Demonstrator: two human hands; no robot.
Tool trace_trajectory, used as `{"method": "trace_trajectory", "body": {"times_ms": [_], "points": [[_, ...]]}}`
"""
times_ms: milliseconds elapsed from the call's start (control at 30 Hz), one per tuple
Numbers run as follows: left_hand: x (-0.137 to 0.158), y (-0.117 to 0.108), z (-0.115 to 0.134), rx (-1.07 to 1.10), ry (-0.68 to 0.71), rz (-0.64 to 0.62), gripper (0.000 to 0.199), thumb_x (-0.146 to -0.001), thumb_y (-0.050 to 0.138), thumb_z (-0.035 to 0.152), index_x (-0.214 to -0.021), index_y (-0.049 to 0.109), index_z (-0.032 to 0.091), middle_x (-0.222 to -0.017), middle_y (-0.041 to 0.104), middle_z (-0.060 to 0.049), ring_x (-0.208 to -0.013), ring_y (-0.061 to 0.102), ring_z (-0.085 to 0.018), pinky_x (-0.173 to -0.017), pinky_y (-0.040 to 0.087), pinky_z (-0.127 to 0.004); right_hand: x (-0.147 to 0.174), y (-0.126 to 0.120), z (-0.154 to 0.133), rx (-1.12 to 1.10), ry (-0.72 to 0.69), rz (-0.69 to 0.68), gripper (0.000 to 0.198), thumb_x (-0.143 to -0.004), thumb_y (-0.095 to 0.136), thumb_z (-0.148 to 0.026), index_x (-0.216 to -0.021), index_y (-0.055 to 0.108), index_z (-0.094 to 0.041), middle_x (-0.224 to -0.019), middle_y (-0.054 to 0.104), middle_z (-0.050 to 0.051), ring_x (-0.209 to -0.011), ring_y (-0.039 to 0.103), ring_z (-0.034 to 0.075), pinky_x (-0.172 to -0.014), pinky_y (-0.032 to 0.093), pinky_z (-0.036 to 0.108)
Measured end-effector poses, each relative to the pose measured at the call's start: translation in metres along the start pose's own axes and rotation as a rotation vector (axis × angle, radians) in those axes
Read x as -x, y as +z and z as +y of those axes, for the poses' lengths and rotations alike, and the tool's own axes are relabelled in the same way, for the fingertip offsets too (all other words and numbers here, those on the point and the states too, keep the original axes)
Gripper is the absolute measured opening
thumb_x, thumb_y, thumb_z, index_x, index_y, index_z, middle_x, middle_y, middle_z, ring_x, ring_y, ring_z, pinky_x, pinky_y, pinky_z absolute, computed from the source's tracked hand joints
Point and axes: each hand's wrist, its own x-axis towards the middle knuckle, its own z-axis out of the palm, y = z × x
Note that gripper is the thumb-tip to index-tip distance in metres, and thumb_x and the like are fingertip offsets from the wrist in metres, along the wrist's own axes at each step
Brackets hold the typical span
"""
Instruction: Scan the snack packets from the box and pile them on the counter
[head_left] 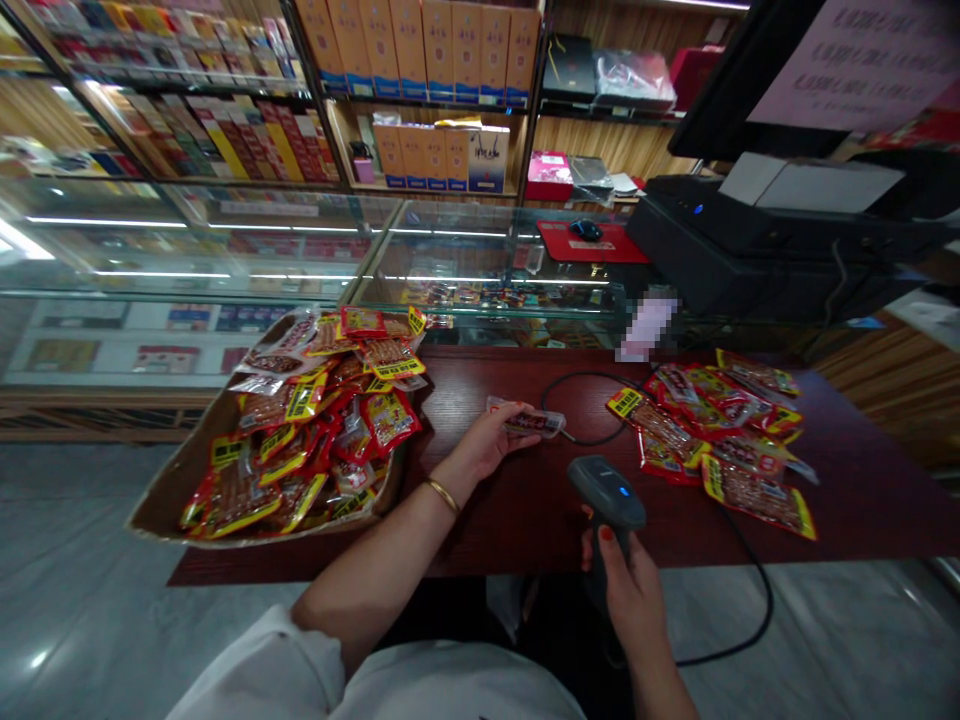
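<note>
My left hand [491, 440] grips a small clear snack packet [541, 424] with dark contents, a little above the dark red counter [480, 520]. A barcode scanner [609, 488] is in my right hand [630, 575], its fingers wrapped round the handle and its head tilted toward the packet. Blue light shows on the scanner's top. Left of my left arm stands an open cardboard box [161, 500] heaped with red and yellow snack packets [300, 440]. Another pile of similar packets [697, 415] lies on the counter to the right of the scanner.
A black cable [761, 570] loops over the counter's front edge. Behind the counter runs a glass display case [465, 240], with a red mouse pad [555, 242] and mouse [585, 231] on top. A black register machine [757, 250] and monitor stand at right. Stocked shelves line the wall.
</note>
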Motion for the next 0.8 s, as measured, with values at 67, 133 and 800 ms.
{"method": "trace_trajectory", "body": {"times_ms": [67,133,800], "points": [[-0.001,0.0,0.0,0.013,0.003,0.0,0.016,-0.082,0.074,0.026,-0.088,0.07,0.012,-0.096,0.077,-0.013,-0.091,0.074,-0.023,-0.091,0.059,-0.041,0.0,0.0,-0.001,0.001,0.007,0.0,0.05,-0.093,0.056,-0.066,-0.097,0.07,-0.017,-0.069,0.063,-0.001,-0.063,0.057,0.018,-0.064,0.047,0.03],[-0.001,0.0,-0.001,0.026,0.007,-0.001,0.017,-0.081,0.076,0.027,-0.086,0.069,0.012,-0.098,0.076,-0.014,-0.094,0.074,-0.024,-0.094,0.059,-0.042,0.001,0.0,-0.002,-0.002,0.004,0.001,0.052,-0.094,0.056,-0.065,-0.105,0.07,-0.017,-0.068,0.062,-0.002,-0.063,0.057,0.018,-0.064,0.048,0.03],[-0.022,0.049,-0.014,-0.122,-0.034,-0.004,0.02,-0.091,0.061,0.014,-0.107,0.072,0.014,-0.1,0.077,-0.01,-0.076,0.072,-0.013,-0.063,0.058,-0.019,-0.007,-0.004,-0.008,-0.137,-0.054,-0.045,0.044,-0.093,0.058,-0.062,-0.079,0.065,-0.021,-0.064,0.066,0.0,-0.056,0.063,0.018,-0.057,0.051,0.029]]}}
